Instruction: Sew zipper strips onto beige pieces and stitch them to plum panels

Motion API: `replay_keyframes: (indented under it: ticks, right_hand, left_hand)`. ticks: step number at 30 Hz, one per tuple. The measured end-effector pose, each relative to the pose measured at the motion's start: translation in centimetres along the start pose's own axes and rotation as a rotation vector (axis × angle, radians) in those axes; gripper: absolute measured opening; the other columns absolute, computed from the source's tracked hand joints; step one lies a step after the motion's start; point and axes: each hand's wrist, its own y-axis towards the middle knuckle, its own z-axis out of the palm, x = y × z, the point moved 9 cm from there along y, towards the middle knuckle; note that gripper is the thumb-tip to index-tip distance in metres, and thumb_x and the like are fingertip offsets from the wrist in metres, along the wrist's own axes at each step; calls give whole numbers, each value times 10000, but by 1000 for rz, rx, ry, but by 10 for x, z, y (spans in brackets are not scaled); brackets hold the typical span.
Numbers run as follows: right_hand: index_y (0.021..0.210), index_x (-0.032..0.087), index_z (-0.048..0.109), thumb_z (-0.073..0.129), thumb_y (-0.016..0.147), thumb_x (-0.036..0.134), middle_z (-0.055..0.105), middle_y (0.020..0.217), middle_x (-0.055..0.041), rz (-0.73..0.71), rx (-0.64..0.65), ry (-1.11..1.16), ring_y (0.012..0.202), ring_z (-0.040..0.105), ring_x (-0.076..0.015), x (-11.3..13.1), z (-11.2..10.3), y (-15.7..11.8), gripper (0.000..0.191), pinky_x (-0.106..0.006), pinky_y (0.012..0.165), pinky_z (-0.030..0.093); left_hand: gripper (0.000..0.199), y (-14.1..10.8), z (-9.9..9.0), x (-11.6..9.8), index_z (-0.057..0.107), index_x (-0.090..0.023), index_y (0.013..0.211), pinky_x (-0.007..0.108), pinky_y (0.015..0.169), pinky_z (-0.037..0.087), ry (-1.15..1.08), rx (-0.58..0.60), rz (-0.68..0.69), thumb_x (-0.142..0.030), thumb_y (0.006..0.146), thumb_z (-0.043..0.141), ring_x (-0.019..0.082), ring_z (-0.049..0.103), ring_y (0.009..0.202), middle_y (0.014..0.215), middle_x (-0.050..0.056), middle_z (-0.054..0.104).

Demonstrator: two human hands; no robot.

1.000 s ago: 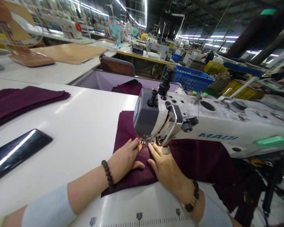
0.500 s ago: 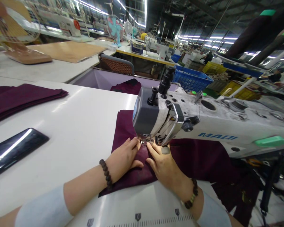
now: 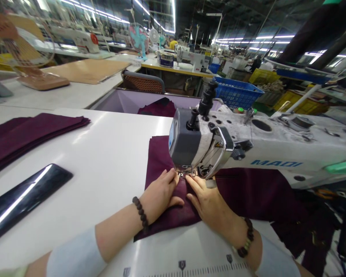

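Note:
A maroon piece of fabric [image 3: 158, 157] lies on the white table, its middle under the needle and presser foot [image 3: 181, 174] of the sewing machine [image 3: 187, 138]. My left hand [image 3: 163, 190] rests on the cloth left of the foot, fingers stretched forward and thumb out to the side. On the other side of the foot, my right hand [image 3: 204, 196] presses flat on the fabric, its fingers reaching beneath the machine head. Both hands are open and hold nothing; some right fingertips are hidden by the machine.
Left on the table lie a stack of maroon pieces [image 3: 31, 134] and a glossy black bar [image 3: 29, 200]. Beyond the table edge, a lilac bin [image 3: 127, 102] holds more maroon cloth. A blue crate [image 3: 236, 94] stands behind the machine, and a ruler strip [image 3: 202, 270] runs along the front.
The whole view has shifted, so table, machine and hands appear farther right. Hands and fabric keep nearly the same place at the presser foot.

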Motion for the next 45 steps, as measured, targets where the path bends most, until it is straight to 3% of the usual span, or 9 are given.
replay_keyframes:
  ticks: [19,27,31,45]
  right_hand:
    - [1289,147,412,457,871,222,448,1308,-95,-28,2,-35,1201,407,-229,1,-8,3,427,-472,999,335]
    - [1278,147,431,445,882,265,484,1271,-115,-9,-15,-136,1069,518,-261,1,-9,4,414,-525,920,393]
    - [1254,154,459,444,883,256,515,1237,-111,-2,-21,-123,1097,498,-253,-1,-7,8,385,-486,920,407]
    - [1254,155,449,432,888,252,527,1211,-109,15,-8,-60,1110,475,-242,-3,-3,9,379,-479,963,365]
  left_hand:
    - [568,0,0,-2,530,-53,1088,408,993,387,37,-27,-7,-425,690,689,310,450,1160,1185,181,501]
    - [632,2,0,-1,493,-41,1148,402,1016,352,71,-26,16,-443,696,676,299,428,1184,1226,193,481]
    - [590,6,-2,2,513,-46,1131,400,1015,350,70,-34,16,-437,715,663,288,442,1172,1232,190,478]
    - [533,8,-6,2,559,-69,1079,373,996,374,85,-64,62,-437,711,671,256,494,1116,1176,168,531]
